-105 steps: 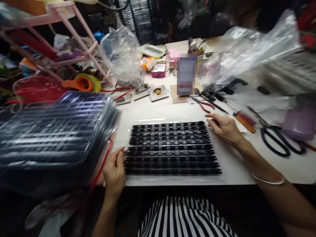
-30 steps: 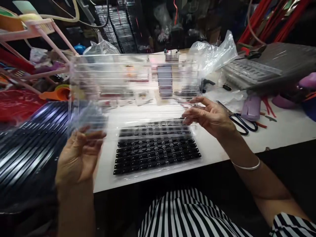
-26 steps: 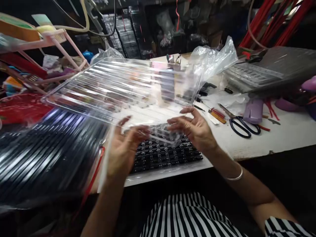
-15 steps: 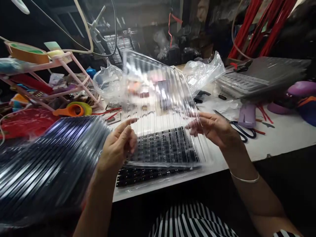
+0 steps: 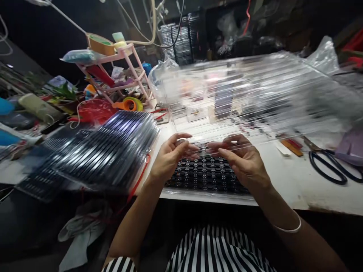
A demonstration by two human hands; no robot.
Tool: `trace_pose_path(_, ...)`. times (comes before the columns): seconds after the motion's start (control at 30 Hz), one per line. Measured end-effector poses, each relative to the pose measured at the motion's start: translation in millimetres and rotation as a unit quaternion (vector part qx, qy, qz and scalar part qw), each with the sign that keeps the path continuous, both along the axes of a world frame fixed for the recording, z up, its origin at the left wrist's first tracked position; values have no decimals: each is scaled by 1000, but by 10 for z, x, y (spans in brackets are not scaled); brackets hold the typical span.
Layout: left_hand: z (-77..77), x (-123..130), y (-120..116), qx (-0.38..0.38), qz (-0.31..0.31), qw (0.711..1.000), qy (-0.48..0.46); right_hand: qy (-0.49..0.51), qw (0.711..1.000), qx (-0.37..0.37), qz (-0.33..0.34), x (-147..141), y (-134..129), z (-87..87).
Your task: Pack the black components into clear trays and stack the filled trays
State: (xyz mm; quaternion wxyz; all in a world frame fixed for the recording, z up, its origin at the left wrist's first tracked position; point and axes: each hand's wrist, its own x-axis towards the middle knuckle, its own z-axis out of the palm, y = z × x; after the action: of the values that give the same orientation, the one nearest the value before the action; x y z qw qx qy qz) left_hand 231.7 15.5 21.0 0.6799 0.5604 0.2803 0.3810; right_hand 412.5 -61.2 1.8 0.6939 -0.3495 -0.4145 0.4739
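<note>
The clear tray (image 5: 263,90), held by the right hand (image 5: 245,160), has been swung rightward, baring most black strips (image 5: 204,177) at the surface's (image 5: 289,183) near edge; left hand's (image 5: 171,155) hold unclear.

hands (image 5: 167,160): 2 | held clear tray (image 5: 241,102): 1 | scissors (image 5: 315,149): 1 | pink rack (image 5: 138,78): 1

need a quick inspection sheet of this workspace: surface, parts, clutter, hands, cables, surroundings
surface: white table, brownish mark along its front edge at right
job's things: clear ridged sheet, raised and blurred; black parts in rows below, partly hidden by the hands; dark ridged stack at left
clutter: scissors at right, orange tape dispenser behind the stack
hands: left hand and right hand at the sheet's near edge; grip unclear
cables: pale cable hanging at the back
surroundings: dark background, pale cloth below the table at left
</note>
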Motion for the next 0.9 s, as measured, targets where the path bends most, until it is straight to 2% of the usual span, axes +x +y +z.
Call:
trace_pose_path(0.07,36,-187,81,39,42,998,23,10,1000,-14,-19,93,-27,34)
trace_pose_path(0.2,142,-617,232,98,128,986,37,33,989,-53,-134,571,-126,122)
trace_pose_path(0.27,176,-734,266,110,148,982,31,22,980,-95,-174,787,-185,131)
trace_pose_path(0.33,183,-764,287,116,152,982,7,-11,975,-142,-170,917,-246,93)
trace_pose_path(0.4,145,-744,319,114,147,982,-25,-40,973,-183,-135,972,-305,14)
trace_pose_path(0.43,105,-732,343,118,149,981,-32,-41,973,-193,-124,983,-332,-35)
trace_pose_path(0.5,-20,-727,400,173,162,971,26,-13,973,-190,-129,992,-383,-136)
trace_pose_path(0.6,-278,-785,466,293,180,917,203,40,966,-175,-184,1011,-457,-259)
trace_pose_path(0.73,-574,-890,490,370,145,858,326,75,953,-186,-228,1056,-577,-366)
trace_pose_path(0.9,-751,-923,542,431,83,800,408,61,950,-192,-239,1086,-718,-425)
